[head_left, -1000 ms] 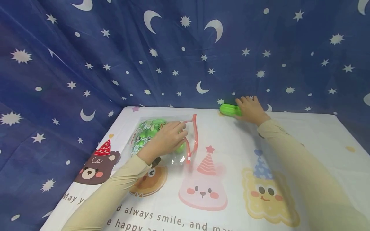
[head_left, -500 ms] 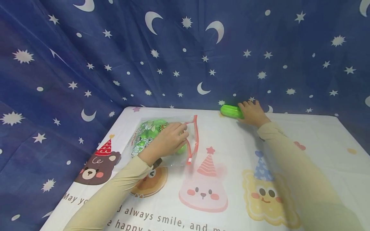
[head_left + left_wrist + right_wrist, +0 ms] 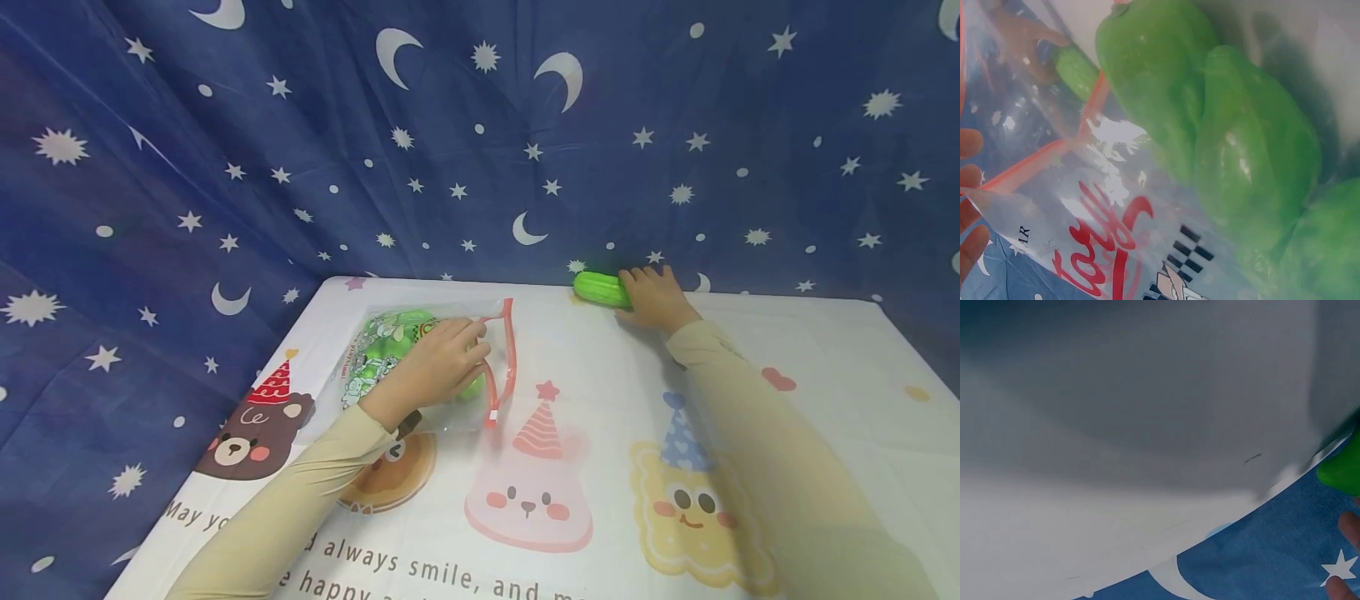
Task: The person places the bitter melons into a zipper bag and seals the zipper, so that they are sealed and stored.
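My left hand (image 3: 438,362) pinches the upper edge of a clear plastic zip bag (image 3: 457,417) with a red-pink zipper strip along its mouth. The bag lies on the left of the table, its mouth facing right and parted. Several plump green pepper-like vegetables (image 3: 1254,137) are inside it, seen through the printed plastic. At the table's back edge, my right hand (image 3: 655,297) grips one end of a bright green, ridged, cucumber-like vegetable (image 3: 602,288). Its other end points left, toward the bag. Only a green tip of it (image 3: 1342,469) shows in the right wrist view.
A white tablecloth (image 3: 577,400) printed with cartoon animals and lettering covers the table. Dark blue cloth (image 3: 450,125) with stars and moons hangs right behind the table's back edge and along its left side.
My right hand has lowered a little at the back edge, the cucumber-like vegetable still in its grip. The left hand and the bag stay where they were. The head view has shifted very slightly.
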`<state>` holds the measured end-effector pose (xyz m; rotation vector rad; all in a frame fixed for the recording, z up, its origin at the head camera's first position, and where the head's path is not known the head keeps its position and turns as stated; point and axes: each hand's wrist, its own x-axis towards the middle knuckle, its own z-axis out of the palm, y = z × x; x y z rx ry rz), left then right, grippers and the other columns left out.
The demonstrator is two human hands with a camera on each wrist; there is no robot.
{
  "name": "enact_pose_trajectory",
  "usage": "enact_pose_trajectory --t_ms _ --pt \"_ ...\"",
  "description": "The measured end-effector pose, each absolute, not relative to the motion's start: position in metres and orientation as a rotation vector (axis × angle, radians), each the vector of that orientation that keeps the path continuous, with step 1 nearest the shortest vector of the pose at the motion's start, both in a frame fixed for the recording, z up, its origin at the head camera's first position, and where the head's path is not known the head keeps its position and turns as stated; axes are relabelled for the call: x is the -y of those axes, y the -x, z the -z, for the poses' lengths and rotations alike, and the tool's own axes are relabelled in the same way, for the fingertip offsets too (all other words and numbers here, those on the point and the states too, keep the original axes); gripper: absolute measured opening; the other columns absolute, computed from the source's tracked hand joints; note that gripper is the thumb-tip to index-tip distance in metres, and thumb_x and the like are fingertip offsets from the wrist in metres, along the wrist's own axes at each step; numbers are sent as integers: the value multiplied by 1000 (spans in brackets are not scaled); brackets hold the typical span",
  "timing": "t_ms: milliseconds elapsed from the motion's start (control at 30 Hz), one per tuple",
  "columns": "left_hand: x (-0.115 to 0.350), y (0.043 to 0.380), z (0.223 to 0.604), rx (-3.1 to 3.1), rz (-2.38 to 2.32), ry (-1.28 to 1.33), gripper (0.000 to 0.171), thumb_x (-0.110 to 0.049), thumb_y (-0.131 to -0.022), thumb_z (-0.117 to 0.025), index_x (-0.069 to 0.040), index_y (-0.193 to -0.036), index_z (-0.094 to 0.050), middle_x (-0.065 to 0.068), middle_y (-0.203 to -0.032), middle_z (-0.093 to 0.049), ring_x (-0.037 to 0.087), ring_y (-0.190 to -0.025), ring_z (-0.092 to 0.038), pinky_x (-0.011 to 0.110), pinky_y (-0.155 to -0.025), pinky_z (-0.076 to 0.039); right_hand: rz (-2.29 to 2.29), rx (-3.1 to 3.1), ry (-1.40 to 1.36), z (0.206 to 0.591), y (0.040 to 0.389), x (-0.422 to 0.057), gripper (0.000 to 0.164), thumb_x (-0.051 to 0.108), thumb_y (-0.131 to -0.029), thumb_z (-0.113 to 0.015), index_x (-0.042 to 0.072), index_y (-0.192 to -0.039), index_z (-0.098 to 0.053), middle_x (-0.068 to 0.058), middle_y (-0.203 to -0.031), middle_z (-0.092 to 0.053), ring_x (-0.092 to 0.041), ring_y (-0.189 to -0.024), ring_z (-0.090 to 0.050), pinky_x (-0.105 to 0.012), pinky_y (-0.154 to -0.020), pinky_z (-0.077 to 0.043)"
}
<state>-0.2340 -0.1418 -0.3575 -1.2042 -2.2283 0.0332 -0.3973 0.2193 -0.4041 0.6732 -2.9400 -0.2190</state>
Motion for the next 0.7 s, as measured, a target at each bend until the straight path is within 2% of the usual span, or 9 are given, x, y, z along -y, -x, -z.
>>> enact_pose_trajectory --t_ms 433,700 --pt "142 233 356 2255 -42 1207 10 -17 -86 -63 -8 -88 -58 8 -102 -58 23 -94 -55 35 -90 -47 215 2886 -726 406 398 -222 66 32 -83 -63 -10 -129 -43 -28 -123 -53 -45 -117 -48 -69 -103 -27" --pt "142 234 357 2255 -44 1199 11 -15 -85 -65 -8 -87 -58 8 -101 -58 23 -93 -55 35 -88 -47 182 2845 -763 403 394 -219 52 28 -79 -70 -6 -115 -53 -23 -113 -55 -43 -110 -52 -68 -101 -30"
